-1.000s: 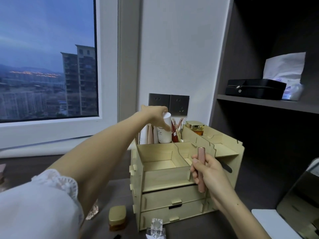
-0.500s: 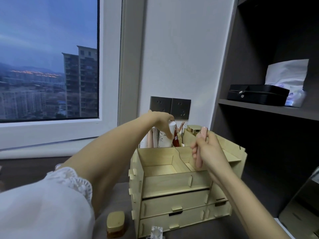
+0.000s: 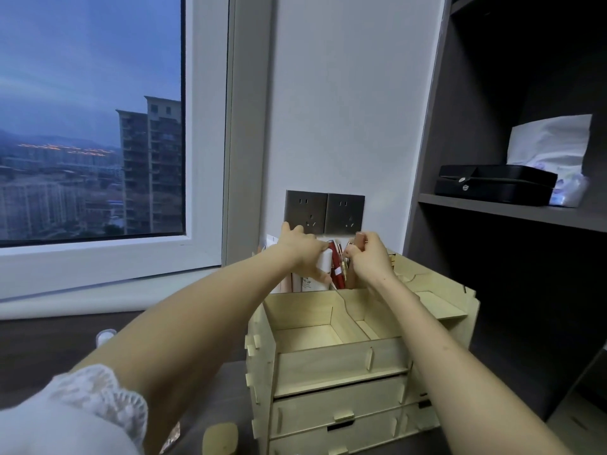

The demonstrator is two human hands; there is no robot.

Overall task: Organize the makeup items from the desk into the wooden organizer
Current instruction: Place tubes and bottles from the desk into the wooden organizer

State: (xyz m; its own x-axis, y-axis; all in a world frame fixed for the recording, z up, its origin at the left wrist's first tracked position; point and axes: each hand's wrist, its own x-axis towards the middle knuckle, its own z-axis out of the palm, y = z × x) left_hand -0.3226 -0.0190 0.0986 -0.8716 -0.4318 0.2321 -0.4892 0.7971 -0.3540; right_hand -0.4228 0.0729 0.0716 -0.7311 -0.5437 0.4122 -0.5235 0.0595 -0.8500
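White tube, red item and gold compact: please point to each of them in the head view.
white tube (image 3: 308,284): head view, on its printed lower body.
red item (image 3: 337,274): head view, on the middle of its red side.
gold compact (image 3: 219,439): head view, on the middle of its top face.

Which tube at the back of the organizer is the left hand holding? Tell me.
The white tube, gripped by the left hand; the red ones stand just to its right, outside that grip.

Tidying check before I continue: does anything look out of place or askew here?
Nothing looks spilled or damaged. The gold compact lies on the desk, left of the wooden organizer, not yet put away.
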